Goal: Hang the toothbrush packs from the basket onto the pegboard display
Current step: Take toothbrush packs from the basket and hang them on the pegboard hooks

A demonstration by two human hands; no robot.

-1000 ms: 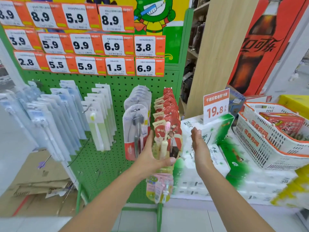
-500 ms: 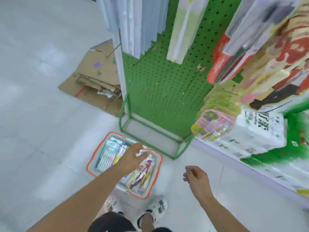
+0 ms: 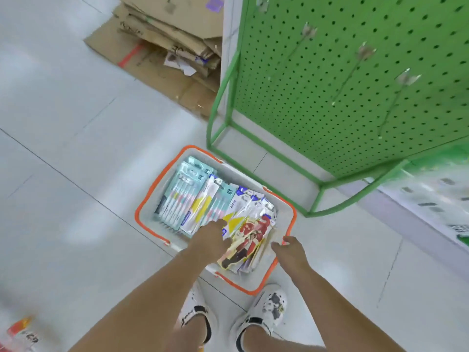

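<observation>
Left hand (image 3: 212, 238) and right hand (image 3: 288, 251) in basket (image 3: 291, 212), grip on red pack (image 3: 250, 241) unclear; risk of dragging neighbouring packs out, snagged together.

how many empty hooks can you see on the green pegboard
3 bare hooks on the pegboard, in a diagonal line: upper hook, middle hook, lower hook. A faint bracket near the top edge may be a fourth; more may lie out of frame.
</observation>
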